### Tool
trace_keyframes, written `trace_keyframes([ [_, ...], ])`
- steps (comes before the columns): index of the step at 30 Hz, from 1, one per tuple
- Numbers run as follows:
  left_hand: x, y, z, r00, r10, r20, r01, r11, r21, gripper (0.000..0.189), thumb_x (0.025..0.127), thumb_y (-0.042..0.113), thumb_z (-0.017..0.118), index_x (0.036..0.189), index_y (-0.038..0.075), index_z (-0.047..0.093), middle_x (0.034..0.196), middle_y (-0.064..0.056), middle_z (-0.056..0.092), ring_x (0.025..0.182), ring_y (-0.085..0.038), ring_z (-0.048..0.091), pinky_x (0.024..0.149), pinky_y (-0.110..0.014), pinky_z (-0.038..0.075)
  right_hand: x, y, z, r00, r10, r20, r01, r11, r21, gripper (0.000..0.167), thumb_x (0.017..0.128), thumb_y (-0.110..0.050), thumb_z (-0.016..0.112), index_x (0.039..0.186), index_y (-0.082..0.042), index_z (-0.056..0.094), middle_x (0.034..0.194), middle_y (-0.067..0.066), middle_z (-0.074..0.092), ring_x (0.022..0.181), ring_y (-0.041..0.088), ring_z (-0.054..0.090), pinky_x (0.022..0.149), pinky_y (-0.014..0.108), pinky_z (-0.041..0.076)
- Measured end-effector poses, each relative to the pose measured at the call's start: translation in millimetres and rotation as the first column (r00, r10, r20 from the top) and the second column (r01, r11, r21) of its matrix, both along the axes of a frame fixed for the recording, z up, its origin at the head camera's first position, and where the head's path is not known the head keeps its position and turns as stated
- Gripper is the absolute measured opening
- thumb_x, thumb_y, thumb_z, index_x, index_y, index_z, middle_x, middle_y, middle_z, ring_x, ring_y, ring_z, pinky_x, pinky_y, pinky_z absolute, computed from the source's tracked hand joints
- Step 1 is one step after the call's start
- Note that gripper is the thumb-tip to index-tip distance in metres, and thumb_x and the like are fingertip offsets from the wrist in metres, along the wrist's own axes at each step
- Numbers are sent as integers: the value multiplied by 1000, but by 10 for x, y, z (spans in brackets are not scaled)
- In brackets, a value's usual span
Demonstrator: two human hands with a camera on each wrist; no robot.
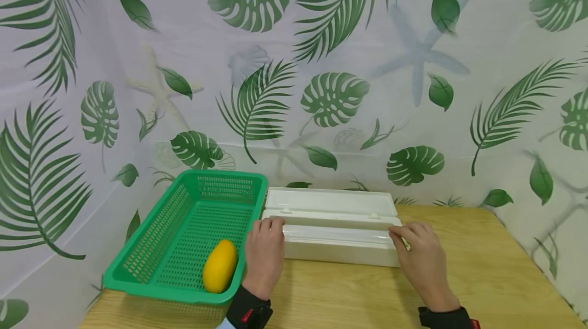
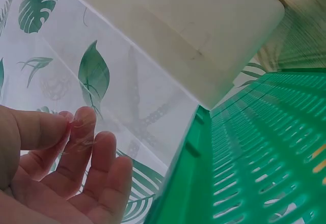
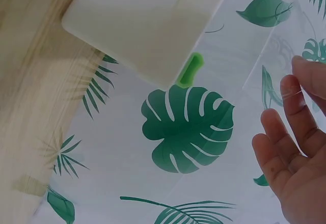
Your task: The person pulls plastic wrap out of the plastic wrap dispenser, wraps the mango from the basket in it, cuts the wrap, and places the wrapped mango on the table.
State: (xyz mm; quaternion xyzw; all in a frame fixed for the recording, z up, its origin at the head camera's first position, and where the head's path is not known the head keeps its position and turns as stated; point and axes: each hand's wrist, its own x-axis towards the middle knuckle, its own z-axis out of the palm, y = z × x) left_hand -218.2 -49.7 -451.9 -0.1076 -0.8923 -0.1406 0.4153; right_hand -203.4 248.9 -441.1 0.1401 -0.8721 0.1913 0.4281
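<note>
Clear film (image 1: 337,233) lies along the mouth of a white box (image 1: 340,253), toward five o'clock in the head view, with an edge held near each end. At the box's nine o'clock end, the left hand (image 1: 265,252) has its grip nearly closed, thumb and forefinger pinching a crumpled bit of film, the other fingers loosely bent. At the three o'clock end, the right hand (image 1: 420,257) holds the film likewise, thumb tip near forefinger tip, the remaining fingers slightly curved. The lid (image 1: 331,200) is hinged open toward twelve o'clock. A bright green tab (image 3: 190,71) shows at the box's three o'clock end in the right wrist view. At nine o'clock from the box, just beside it, sits a green basket (image 1: 161,292); a yellow fruit (image 1: 220,267) rests inside around its four o'clock. Box and basket stand on a wooden table (image 1: 487,257), and a leaf-patterned sheet (image 1: 275,48) hangs behind toward twelve.
</note>
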Motion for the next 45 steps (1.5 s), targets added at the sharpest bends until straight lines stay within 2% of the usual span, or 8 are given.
trace_keyframes([
  [10, 16, 17, 7, 1000, 1, 21, -1, 1000, 22, 23, 79, 2, 81, 96, 9, 66, 91, -9, 68, 86, -28, 60, 65, -36, 52, 29, 6, 24, 1000, -1, -12, 1, 1000, -11, 23, 66, 9, 85, 86, -1, 77, 78, 11, 67, 80, 31, 60, 70, 44, 49],
  [18, 40, 13, 61, 1000, -20, 6, 19, 999, 35, 23, 79, -1, 79, 97, 8, 67, 91, -9, 68, 85, -28, 60, 66, -37, 52, 49, 6, 69, 1000, -2, -19, 1, 1000, -24, 23, 67, 11, 84, 86, -1, 77, 78, 11, 67, 81, 31, 61, 70, 45, 49],
  [29, 42, -9, 95, 1000, -16, -15, 17, 999, 39, 20, 81, 0, 78, 95, 8, 67, 88, -9, 68, 83, -28, 60, 66, -36, 52, 69, 29, 106, 999, 14, -38, -15, 1000, -26, 24, 66, 11, 84, 85, -1, 77, 78, 12, 66, 82, 32, 60, 71, 44, 48],
  [35, 58, -19, 133, 1000, -21, -1, 21, 998, 59, 20, 81, 0, 78, 95, 9, 67, 88, -9, 68, 84, -27, 59, 66, -36, 52, 81, 45, 124, 999, 19, -50, -20, 1000, -20, 25, 65, 12, 84, 86, 0, 76, 78, 12, 66, 81, 31, 60, 72, 40, 46],
  [45, 72, -43, 170, 1000, -28, -5, 28, 997, 71, 21, 81, -2, 77, 95, 10, 67, 88, -8, 68, 83, -27, 59, 64, -35, 51, 99, 62, 174, 1000, 1, -11, -1, 1000, -5, 20, 69, 9, 83, 84, 1, 73, 79, 13, 67, 82, 33, 61, 73, 46, 50],
])
